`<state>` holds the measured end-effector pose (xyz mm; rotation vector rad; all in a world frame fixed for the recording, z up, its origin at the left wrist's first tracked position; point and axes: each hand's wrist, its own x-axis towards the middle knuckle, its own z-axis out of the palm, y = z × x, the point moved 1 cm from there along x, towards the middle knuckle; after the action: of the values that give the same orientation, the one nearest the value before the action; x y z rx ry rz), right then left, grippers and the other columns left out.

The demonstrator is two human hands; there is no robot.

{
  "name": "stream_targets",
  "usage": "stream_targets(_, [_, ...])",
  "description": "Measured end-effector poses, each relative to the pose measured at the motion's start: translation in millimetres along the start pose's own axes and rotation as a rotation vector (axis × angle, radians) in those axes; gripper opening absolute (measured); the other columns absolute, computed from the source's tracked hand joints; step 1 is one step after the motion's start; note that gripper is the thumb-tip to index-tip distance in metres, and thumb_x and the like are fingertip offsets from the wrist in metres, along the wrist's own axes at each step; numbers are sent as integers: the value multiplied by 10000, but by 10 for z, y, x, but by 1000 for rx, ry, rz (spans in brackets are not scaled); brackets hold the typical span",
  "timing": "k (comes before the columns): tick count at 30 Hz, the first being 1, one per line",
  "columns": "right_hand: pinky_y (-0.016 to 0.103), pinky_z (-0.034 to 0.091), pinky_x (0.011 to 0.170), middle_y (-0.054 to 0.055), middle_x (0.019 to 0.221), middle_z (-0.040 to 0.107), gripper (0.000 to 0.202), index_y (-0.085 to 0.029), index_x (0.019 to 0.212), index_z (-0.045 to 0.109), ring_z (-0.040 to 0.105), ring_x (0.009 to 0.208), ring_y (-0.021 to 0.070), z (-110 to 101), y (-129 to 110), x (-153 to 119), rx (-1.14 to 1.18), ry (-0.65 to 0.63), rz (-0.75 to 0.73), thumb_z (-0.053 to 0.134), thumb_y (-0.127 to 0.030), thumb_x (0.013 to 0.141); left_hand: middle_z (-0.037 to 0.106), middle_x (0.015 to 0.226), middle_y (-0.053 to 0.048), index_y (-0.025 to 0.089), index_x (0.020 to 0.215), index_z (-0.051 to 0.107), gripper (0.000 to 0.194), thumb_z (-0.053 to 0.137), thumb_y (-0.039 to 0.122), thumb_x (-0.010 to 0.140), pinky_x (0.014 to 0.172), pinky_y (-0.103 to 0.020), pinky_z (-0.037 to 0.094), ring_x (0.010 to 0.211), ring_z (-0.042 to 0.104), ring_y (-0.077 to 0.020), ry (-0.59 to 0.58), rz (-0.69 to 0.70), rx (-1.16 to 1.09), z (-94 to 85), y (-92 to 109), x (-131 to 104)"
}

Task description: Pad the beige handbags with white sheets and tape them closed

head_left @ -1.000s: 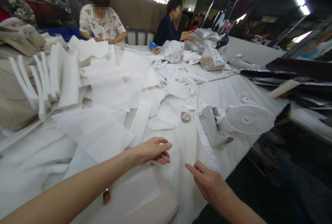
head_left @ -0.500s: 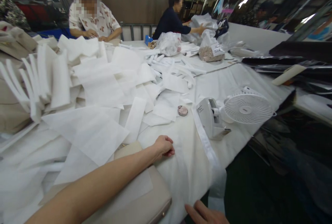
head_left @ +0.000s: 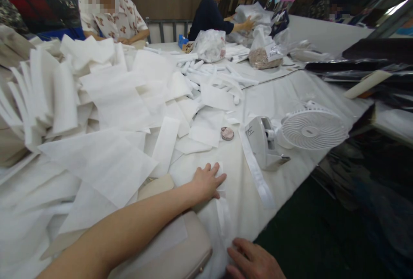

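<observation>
White fabric strip [head_left: 222, 210] at the table's [head_left: 290, 98] near edge wants even pressure: left hand [head_left: 206, 182] flat-open, right hand [head_left: 254, 261] seemingly open.

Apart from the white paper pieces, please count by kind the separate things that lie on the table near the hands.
Desk fan: 1
Tape dispenser: 1
Small round tin: 1
Beige bag: 1
Long white strip: 1
Total: 5

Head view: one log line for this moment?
left hand: flat on white fabric sheet | right hand: on sheet's near edge | fan: right
</observation>
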<state>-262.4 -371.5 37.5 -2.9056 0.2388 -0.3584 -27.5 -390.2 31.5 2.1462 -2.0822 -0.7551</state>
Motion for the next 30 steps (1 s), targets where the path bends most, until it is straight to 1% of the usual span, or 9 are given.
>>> stream_targets(2, [303,566,753,103,1035,671,255,-205,1039,633,663,889,192,-15,98,175,19,59,120,402,-261,948,226,1507,-171,294,1353,407,733,742,416,712,853,-560,448,1236,355,-438,11,8,-20,13,-45,-10])
stream_targets(4, [342,538,852,127,1118,653,280,-176,1122,615,631,1011,204,95,200,394,-10,144,177,399,-219,949,258,1498,-157,296,1329,442,726,762,401,686,845,-552,459,1223,376,-438,30,18,-46,3,-94,-28])
stream_targets(8, [398,467,905,142,1207,625,347,-114,1178,595,581,1117,229,583,283,688,-159,206,89,344,-141,940,519,1308,-106,256,1230,534,441,616,355,808,855,-402,482,1103,528,-304,93,-27,-170,-113,-343,-152])
stream_targets(12, [454,314,1013,121,1267,591,348,-104,1184,591,550,1158,243,868,236,682,-240,202,66,346,-116,937,656,1063,-47,210,1263,486,374,361,341,935,811,-256,472,896,614,-158,166,-162,-313,-280,-843,-581])
stream_targets(15, [493,210,1067,128,1288,572,355,-90,1196,578,535,1170,250,875,185,677,-243,198,109,332,-125,944,671,931,-39,187,1132,573,335,397,382,924,736,-273,470,787,611,-154,148,-241,-358,-372,-1186,-979])
stream_targets(18, [536,139,1090,142,1309,549,360,-73,1211,561,523,1181,256,895,149,737,-267,182,112,333,-119,937,663,827,-36,166,1035,612,375,428,466,907,676,-282,450,708,590,-155,115,-285,-382,-419,-1381,-1212])
stream_targets(22, [594,76,1090,146,1333,523,383,-75,1245,533,501,1200,258,1008,147,791,-333,155,40,361,-67,903,667,765,-23,201,1035,630,450,382,547,891,602,-252,400,675,584,-164,74,-308,-420,-399,-1442,-1253])
stream_targets(26, [636,64,1078,128,1382,473,434,-109,1300,495,432,1271,267,1076,170,769,-330,91,19,377,-58,886,680,839,-59,202,913,650,571,503,725,734,619,-270,386,738,604,-211,-98,-267,-364,-363,-1423,-1210])
stream_targets(30, [650,63,1079,107,1398,461,441,-129,1319,480,366,1324,262,1074,172,752,-311,58,47,385,-77,892,690,951,-71,218,936,637,663,562,796,622,666,-281,414,834,627,-250,-211,-284,-412,-385,-1408,-1198])
